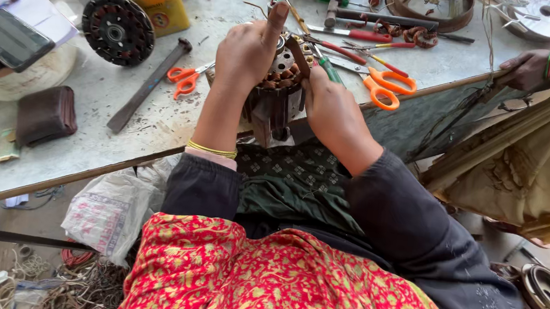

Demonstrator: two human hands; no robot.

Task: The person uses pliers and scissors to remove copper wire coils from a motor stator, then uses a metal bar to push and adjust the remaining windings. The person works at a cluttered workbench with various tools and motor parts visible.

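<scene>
On grey worktable — scattered tools

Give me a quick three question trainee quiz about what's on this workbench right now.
1. True or false: both the left hand and the right hand grip the motor core.
2. What colour are the handles of the large scissors?
3. The flat metal file lies to which side of the small scissors: A picture-left, B picture-right?

Key: 1 true; 2 orange; 3 A.
</scene>
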